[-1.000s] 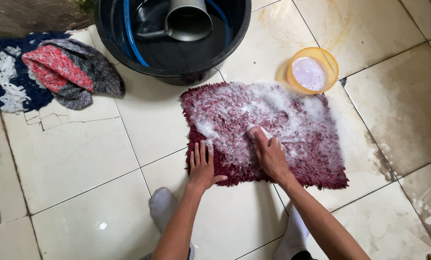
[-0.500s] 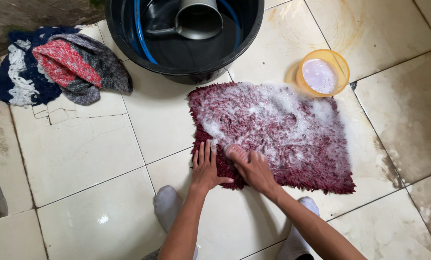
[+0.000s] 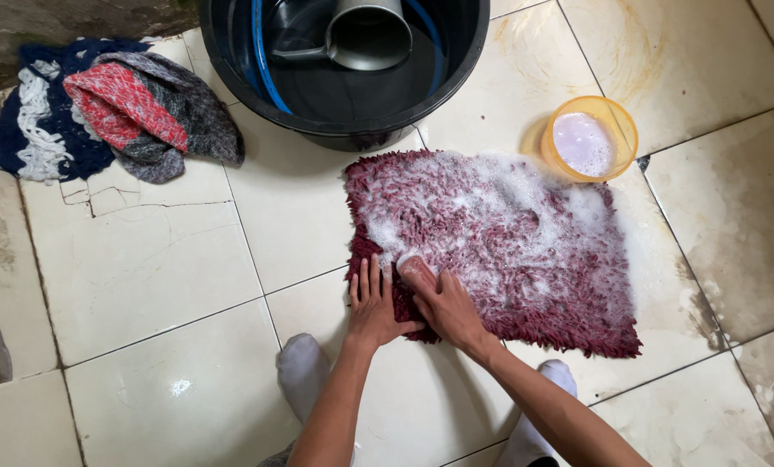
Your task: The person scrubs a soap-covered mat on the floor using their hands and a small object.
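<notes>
A shaggy dark red mat [image 3: 508,251] lies flat on the tiled floor, covered with white soap foam. My left hand [image 3: 372,303] presses flat on the mat's near left corner, fingers spread. Just beside it, my right hand [image 3: 446,307] grips a small scrubbing brush [image 3: 417,270] against the mat's near left part. The brush is mostly hidden under my fingers and the foam.
A black tub [image 3: 343,65] with water, a grey dipper [image 3: 365,35] and a blue hose stands beyond the mat. An orange bowl of soapy liquid [image 3: 588,138] sits at the mat's far right corner. A pile of wet mats [image 3: 110,117] lies far left. My feet show below.
My right hand has dragged the brush from the mat's middle toward me and to the left, ending beside my left hand, which stayed pressed on the corner.
</notes>
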